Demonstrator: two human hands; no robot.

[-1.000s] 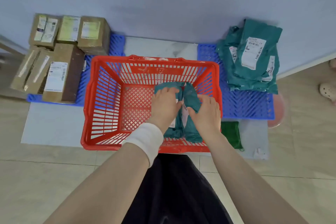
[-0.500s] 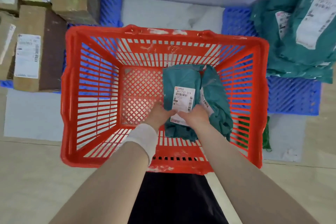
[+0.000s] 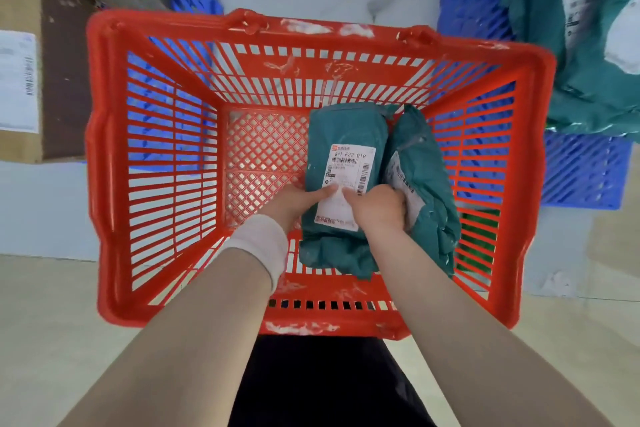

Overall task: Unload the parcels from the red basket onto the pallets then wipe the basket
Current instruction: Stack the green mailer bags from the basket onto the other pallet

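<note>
Labelled teal parcel [image 3: 346, 128] lies beside a second parcel [image 3: 424, 180] at 3 o'clock in the red basket [image 3: 104, 149], gripped at its near end by left hand [image 3: 298, 198] and right hand [image 3: 377, 210]; lift it level over the rim toward the blue pallet [image 3: 581, 177] at 2 o'clock.

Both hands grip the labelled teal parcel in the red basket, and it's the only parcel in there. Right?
Not quite. The head view shows two parcels in the red basket. One is the labelled teal parcel, gripped by the left hand and the right hand. The other is a second teal parcel lying against its right side.
</note>
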